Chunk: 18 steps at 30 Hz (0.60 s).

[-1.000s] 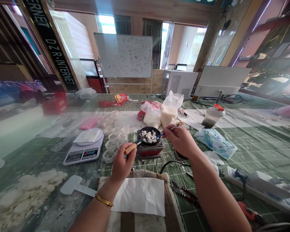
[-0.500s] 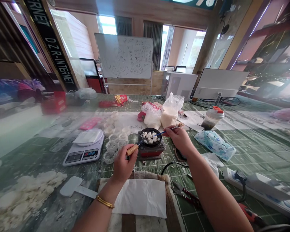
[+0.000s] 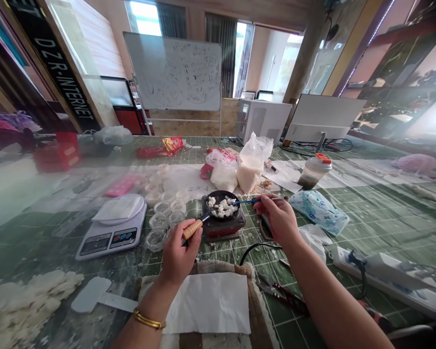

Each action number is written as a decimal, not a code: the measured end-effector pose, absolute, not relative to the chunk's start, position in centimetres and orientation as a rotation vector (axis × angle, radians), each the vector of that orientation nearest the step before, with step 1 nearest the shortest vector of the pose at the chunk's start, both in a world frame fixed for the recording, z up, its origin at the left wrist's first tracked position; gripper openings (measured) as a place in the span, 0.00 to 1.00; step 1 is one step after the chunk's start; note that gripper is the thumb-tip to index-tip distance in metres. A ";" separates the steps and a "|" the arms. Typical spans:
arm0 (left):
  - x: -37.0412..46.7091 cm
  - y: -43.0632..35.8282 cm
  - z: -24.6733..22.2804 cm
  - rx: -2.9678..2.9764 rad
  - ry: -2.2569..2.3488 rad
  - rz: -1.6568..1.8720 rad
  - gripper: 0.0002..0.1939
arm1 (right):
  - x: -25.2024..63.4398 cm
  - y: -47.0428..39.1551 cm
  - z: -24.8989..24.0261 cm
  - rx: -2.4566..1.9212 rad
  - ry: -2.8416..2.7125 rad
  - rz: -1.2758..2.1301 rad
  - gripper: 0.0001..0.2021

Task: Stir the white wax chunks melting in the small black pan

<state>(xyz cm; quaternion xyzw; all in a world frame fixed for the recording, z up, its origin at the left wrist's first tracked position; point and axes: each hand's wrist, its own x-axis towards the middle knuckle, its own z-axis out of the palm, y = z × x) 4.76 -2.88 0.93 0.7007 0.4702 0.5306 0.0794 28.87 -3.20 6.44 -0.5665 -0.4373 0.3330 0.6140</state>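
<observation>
My left hand (image 3: pixel 179 249) is closed around the wooden handle of a small black frying pan (image 3: pixel 208 216). The pan rests on a small dark red and black hot plate (image 3: pixel 223 231). White lumpy pieces (image 3: pixel 223 207) lie in the pan, some of them clumped. In my right hand (image 3: pixel 276 218) is a thin blue stick (image 3: pixel 249 201), held in a pinch, its far end among the white pieces. Whether the stick ends in a brush or a point, I cannot tell. Just below the pan, a white paper sheet (image 3: pixel 210 303) lies on a striped cloth (image 3: pixel 261 310).
Left of the pan are clear small cups (image 3: pixel 159 221) and a white kitchen scale (image 3: pixel 112 228). Behind it stand bags of white material (image 3: pixel 250 169). A shaker bottle (image 3: pixel 314 170), a wipes pack (image 3: pixel 319 211), a power strip (image 3: pixel 388 281) and pliers (image 3: pixel 283 293) are at right.
The stick has shifted right and lies flatter, with my right hand a little further from the pan. The white pieces are rearranged in the pan. The camera view has turned slightly.
</observation>
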 end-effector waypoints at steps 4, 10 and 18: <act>4.8 -3.0 1.1 2.103 1.417 1.582 0.12 | 28.6 -3.2 6.4 -1.326 -1.040 0.836 0.18; 4.8 -3.0 1.0 2.095 1.426 1.565 0.12 | 28.5 -2.8 5.5 -1.374 -0.994 0.855 0.20; 4.8 -2.8 0.6 2.058 1.434 1.570 0.13 | 30.6 -8.9 6.5 -1.733 -1.340 0.886 0.17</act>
